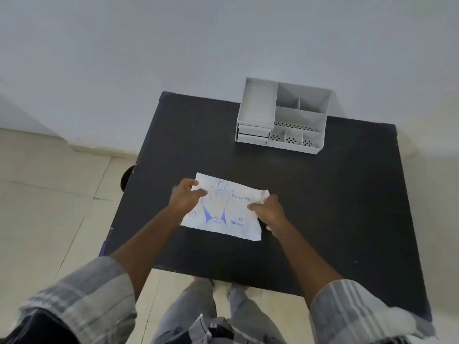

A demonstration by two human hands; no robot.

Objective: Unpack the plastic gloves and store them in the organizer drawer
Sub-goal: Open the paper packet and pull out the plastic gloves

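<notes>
Centrally, a black table [323,207] stands on pale tile, its surface bare around the glove packet [223,214]. Left hand [185,197] pinches the packet's upper left edge; right hand [269,211] pinches its crumpled right edge. Packet: white, blue glove outline, lying flat. Grey organizer [283,115] stands well apart, at the far right edge.

Your left hand [185,198] hides part of the pack's [223,214] blue lettering, and your right hand [269,211] covers its right edge.

hands [185,197] pinching glove packet [223,209], grey organizer [258,108] beyond
</notes>
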